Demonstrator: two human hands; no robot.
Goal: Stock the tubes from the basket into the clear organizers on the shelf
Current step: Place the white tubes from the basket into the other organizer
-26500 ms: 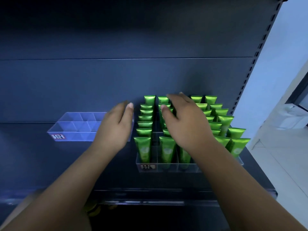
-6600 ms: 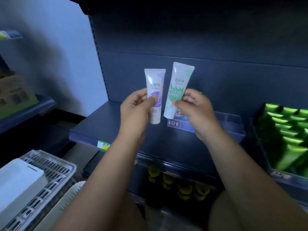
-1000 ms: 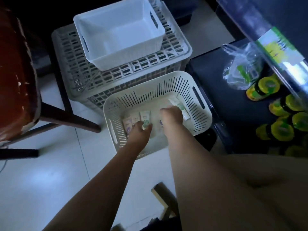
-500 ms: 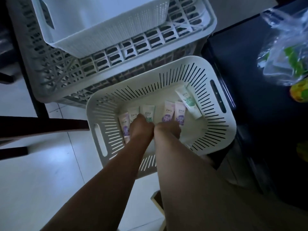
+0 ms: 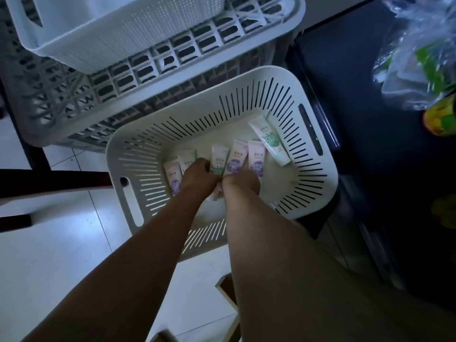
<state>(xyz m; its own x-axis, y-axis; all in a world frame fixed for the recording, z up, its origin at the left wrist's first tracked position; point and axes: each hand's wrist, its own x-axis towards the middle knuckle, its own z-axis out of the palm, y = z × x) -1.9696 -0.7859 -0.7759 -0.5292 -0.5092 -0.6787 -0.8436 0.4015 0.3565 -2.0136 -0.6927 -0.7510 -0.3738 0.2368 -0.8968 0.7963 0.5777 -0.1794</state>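
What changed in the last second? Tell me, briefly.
The right hand slid left to meet the left hand in the middle of the basket, uncovering two purple tubes. What either hand grips is hidden. The slanted green tube and the basket stayed put.

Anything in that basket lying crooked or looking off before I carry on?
One green-printed tube lies apart from the row, slanted toward the right wall of the basket. The other tubes lie side by side, their near ends under the left hand and right hand. Nothing looks spilled or damaged.
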